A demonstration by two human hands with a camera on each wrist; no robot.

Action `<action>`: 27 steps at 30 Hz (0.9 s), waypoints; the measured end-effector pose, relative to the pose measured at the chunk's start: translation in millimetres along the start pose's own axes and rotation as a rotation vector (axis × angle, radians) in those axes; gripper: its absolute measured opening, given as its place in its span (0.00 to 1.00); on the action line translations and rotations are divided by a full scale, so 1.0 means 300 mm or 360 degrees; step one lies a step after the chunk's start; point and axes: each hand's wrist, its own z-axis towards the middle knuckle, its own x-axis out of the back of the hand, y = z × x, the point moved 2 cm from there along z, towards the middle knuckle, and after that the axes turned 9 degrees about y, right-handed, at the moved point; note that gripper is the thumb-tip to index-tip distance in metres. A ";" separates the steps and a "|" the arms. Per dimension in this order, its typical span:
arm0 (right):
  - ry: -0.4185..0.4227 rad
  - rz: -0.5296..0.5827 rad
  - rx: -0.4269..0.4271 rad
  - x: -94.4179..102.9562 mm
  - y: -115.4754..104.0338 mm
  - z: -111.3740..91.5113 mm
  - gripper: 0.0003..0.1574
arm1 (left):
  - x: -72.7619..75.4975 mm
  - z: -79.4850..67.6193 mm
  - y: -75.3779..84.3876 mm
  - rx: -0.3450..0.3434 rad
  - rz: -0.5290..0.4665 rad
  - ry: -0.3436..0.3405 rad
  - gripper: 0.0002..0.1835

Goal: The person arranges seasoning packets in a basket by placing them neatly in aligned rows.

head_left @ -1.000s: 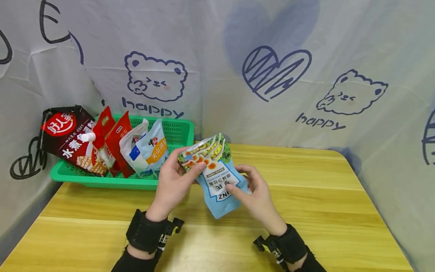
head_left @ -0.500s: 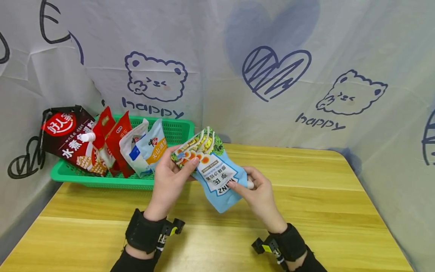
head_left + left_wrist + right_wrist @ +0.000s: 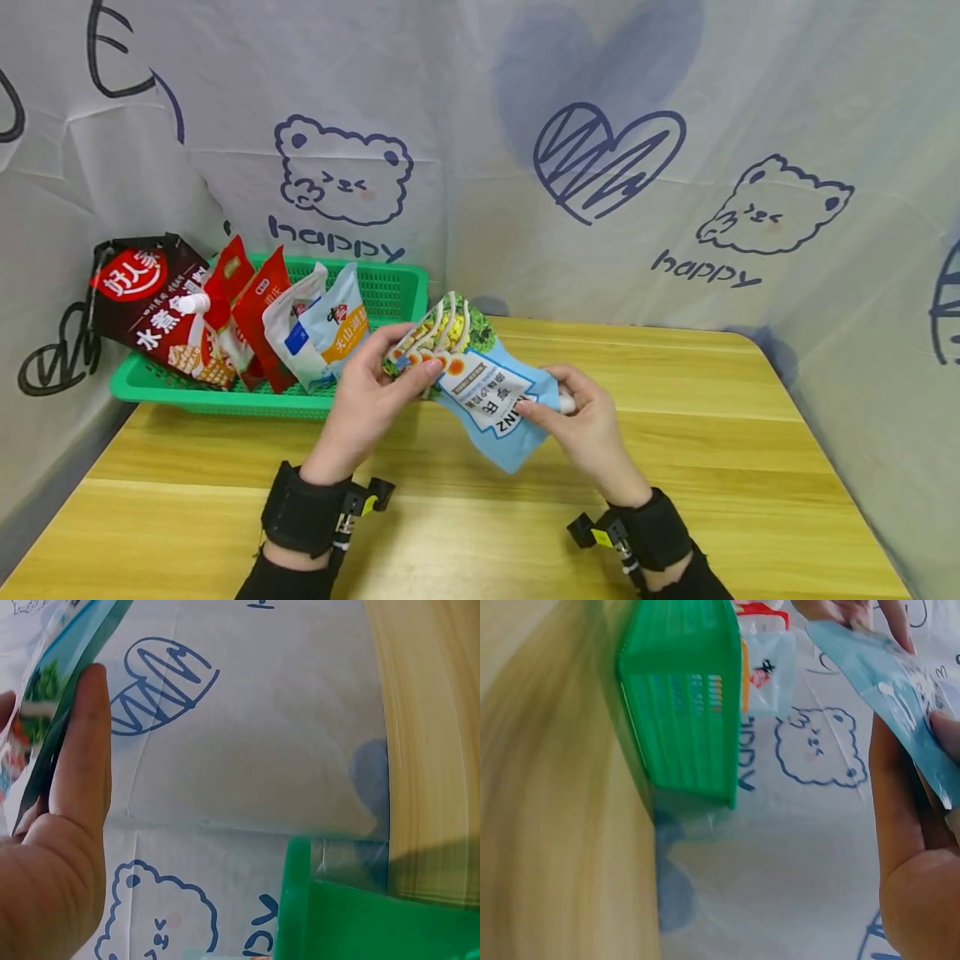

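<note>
Both hands hold a light blue Heinz salad dressing pouch point(image 3: 480, 387) above the table, tilted, its printed front facing up. My left hand point(image 3: 371, 396) pinches the end with the egg and salad picture, thumb on the front and fingers behind. Near the white spout cap point(image 3: 567, 404), my right hand point(image 3: 588, 425) grips the other end, its thumb lying on the front label. In the left wrist view the pouch point(image 3: 56, 697) is seen edge-on between thumb and fingers. The right wrist view shows its blue side point(image 3: 889, 697) with the right thumb pressed on it.
Left of the hands, a green plastic basket point(image 3: 225, 404) stands on the wooden table point(image 3: 675, 467). It holds a dark red seasoning bag point(image 3: 142, 287), red packets point(image 3: 262, 304), a white packet point(image 3: 296, 325) and a blue-and-orange packet point(image 3: 345, 325). A printed cloth point(image 3: 480, 208) hangs behind.
The pouch has turned slightly and its spout end has shifted right with my right hand. The white cap shows more clearly now. My left wrist has moved a little left.
</note>
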 end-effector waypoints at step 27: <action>-0.0137 -0.0286 -0.0171 0.104 -0.056 0.031 0.31 | -0.003 -0.005 0.002 0.0000 0.0352 -0.0297 0.23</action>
